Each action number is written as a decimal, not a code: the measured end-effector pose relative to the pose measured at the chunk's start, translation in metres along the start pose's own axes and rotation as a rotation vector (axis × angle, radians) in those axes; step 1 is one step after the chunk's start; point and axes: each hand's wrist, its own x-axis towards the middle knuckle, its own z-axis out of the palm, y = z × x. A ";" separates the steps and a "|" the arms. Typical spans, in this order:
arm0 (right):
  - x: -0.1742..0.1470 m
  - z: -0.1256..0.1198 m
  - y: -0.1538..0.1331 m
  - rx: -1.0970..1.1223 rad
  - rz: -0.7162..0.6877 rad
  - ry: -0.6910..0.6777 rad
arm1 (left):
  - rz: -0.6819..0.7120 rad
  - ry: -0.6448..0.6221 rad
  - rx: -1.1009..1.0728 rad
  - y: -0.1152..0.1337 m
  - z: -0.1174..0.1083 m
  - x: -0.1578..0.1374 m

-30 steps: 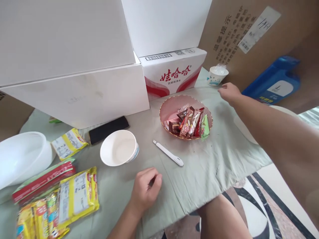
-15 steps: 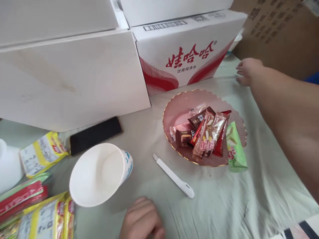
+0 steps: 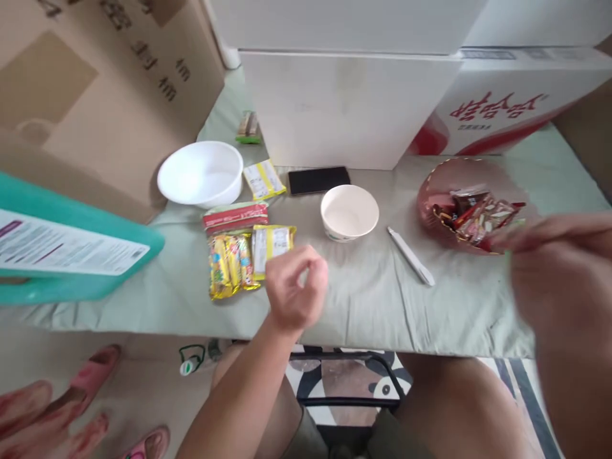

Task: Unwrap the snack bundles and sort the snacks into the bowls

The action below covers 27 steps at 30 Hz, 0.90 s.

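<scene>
My left hand (image 3: 296, 287) hovers above the table's front part, fingers curled round to the thumb in a loose loop with nothing seen inside. Just beyond it are a yellow-and-white snack packet (image 3: 272, 245) and a white paper bowl (image 3: 350, 213). My right hand (image 3: 559, 255) is smeared by motion in front of the pink scalloped plate (image 3: 430, 182); its fingers cannot be made out. Wrapped snack bars (image 3: 490, 217) lie on that plate, partly covered by the hand. Between the paper bowl and the plate lies a white utility knife (image 3: 411, 256).
White cartons (image 3: 344, 108) line the back, with a phone (image 3: 319, 180) before them. At left are a white plastic basin (image 3: 201, 172), snack packs (image 3: 232, 264), a brown carton (image 3: 119, 95) and a green jug (image 3: 76, 242). Another person's slippered feet (image 3: 95, 376) show lower left.
The view has swung left and back, bringing the basin, jug and floor into sight. My right hand has come back from beside the far carton to the plate. My left hand has lifted, still curled.
</scene>
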 end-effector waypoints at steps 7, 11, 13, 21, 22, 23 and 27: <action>-0.087 0.172 -0.028 -0.147 -0.385 -0.849 | -0.050 0.393 -0.006 -0.046 -0.067 0.016; -0.075 0.224 -0.021 -0.387 -0.457 -0.958 | -0.036 0.447 -0.052 -0.052 -0.076 0.025; -0.073 0.229 -0.020 -0.432 -0.465 -0.976 | -0.037 0.446 -0.053 -0.051 -0.074 0.028; -0.108 0.163 -0.009 -0.413 -0.401 -0.888 | -0.062 0.399 -0.138 -0.038 -0.044 0.032; -0.113 0.149 -0.005 -0.381 -0.367 -0.865 | -0.053 0.371 -0.133 -0.036 -0.039 0.032; -0.117 0.134 -0.001 -0.335 -0.326 -0.842 | -0.052 0.330 -0.113 -0.035 -0.035 0.032; -0.114 0.073 0.017 -0.167 -0.190 -0.634 | -0.138 0.062 -0.021 -0.040 -0.016 0.031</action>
